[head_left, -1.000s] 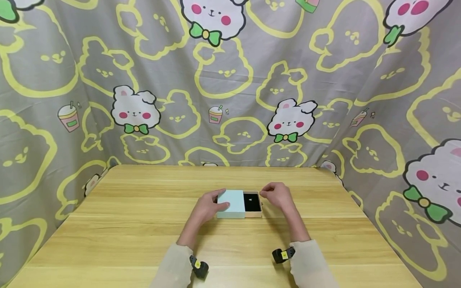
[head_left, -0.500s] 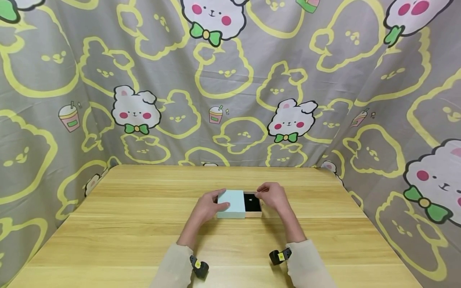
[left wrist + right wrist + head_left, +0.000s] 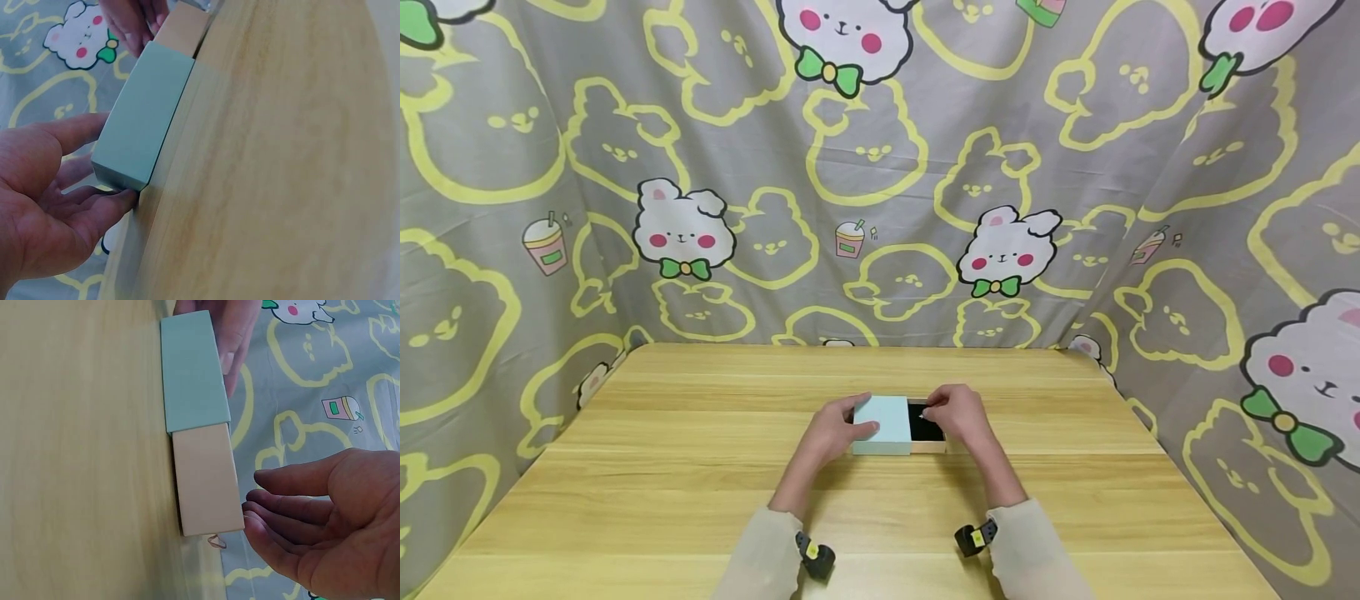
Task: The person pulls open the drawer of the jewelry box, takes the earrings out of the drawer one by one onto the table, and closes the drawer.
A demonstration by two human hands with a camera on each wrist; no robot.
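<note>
A small drawer box with a mint-green sleeve (image 3: 881, 421) lies on the table. Its peach drawer (image 3: 208, 481) is slid partway out to the right, with a black insert (image 3: 922, 431) inside. My left hand (image 3: 831, 429) holds the sleeve's left end, thumb on top. Over the drawer hovers my right hand (image 3: 964, 412), its fingertips close to a tiny silvery piece (image 3: 921, 416) on the insert, too small to identify. Whether they touch it is hard to tell. In the right wrist view the thumb and fingers are loosely bent and apart. A ribbon loop (image 3: 217, 541) sticks out of the drawer's end.
The wooden table (image 3: 700, 483) extends on all sides of the box. Behind it and along both sides hangs a grey curtain (image 3: 880, 200) with cartoon prints. A black camera (image 3: 816, 560) is strapped at the left wrist, another camera (image 3: 974, 540) at the right.
My right hand has moved left from the drawer's right end to over the black insert, now covering part of the drawer. The left hand and box have stayed put.
</note>
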